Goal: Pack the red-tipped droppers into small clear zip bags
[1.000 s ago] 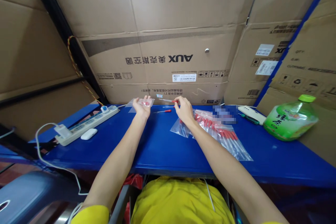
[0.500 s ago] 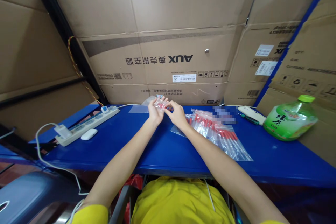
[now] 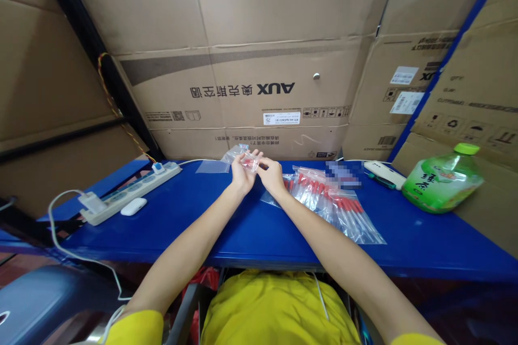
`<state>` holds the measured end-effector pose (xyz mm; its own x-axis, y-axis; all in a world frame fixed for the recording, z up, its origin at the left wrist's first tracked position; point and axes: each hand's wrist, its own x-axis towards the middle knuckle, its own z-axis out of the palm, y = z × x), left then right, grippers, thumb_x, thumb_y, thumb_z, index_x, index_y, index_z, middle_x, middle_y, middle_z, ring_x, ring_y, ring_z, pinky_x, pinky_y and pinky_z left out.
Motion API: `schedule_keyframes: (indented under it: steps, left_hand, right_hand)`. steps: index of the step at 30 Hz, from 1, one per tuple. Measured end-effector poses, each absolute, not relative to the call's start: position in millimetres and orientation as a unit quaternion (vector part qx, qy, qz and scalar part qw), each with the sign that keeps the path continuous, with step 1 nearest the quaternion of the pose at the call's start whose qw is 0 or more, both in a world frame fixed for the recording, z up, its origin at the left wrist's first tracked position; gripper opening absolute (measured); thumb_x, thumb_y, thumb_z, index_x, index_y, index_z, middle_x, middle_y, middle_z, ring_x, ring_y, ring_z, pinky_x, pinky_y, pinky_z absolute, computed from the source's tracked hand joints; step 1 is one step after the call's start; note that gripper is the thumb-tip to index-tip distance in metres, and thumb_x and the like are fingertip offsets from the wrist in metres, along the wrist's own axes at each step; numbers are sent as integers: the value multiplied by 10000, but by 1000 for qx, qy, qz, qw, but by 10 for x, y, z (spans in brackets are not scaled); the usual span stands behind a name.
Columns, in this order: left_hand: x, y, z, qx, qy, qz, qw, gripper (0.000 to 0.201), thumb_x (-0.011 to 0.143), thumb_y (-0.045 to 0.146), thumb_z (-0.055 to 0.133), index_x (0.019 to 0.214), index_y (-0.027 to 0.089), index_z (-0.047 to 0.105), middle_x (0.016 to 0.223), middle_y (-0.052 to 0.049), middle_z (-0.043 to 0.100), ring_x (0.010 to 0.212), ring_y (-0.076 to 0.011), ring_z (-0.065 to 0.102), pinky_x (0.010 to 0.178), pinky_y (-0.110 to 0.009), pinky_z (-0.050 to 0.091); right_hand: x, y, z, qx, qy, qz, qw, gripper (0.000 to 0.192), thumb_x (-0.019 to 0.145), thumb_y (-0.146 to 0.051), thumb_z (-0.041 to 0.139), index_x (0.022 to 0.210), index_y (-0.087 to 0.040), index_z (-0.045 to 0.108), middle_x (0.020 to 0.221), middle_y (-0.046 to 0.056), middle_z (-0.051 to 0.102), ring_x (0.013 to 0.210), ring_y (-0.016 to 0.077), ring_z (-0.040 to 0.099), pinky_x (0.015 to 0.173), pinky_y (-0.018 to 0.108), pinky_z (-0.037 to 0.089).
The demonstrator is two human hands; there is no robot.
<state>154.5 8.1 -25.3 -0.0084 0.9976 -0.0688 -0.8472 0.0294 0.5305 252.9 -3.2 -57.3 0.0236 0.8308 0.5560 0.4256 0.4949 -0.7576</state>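
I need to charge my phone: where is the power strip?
The power strip lies at the left end of the blue table, beside a small white case.

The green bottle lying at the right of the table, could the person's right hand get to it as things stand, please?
Probably yes: the blue table between the right hand and the green bottle holds only flat bags of red-capped pieces, though the hand holds a small bag.

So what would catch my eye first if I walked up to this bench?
Probably the two hands, left hand and right hand, meeting at the back of the blue table with a small clear bag pinched between them. Just right of them lies a pile of bags holding red-handled pieces. At far right a green bottle lies on its side.
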Motion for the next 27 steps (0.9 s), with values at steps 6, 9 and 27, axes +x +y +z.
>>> schedule_keyframes:
  steps: [6,9,27]
  left_hand:
    - [1513,130,-249,178,213,681,677,104,942,210,508,955,176,605,1040,-138,756,1148,-308,744,1002,-467,601]
    - [1376,209,-225,168,220,701,657,102,960,223,490,928,185,579,1032,-125,745,1093,-272,750,921,-387,614]
    - [917,464,-184,112,234,772,580,72,928,225,450,856,225,454,934,-58,666,937,-207,726,860,-351,603]
  right_hand:
    - [2585,51,-556,-460,-703,180,512,272,992,-253,561,1091,-230,813,1124,31,792,950,191,703,891,274,524]
    - [2655,119,-590,-467,-716,157,494,336,1033,-254,497,1247,-224,754,1221,48,763,1005,185,690,953,281,515]
    - [2509,69,-700,-613,-772,16,165,429,1054,-287,467,1432,-118,579,1508,255,542,1403,390,457,1105,557,391]
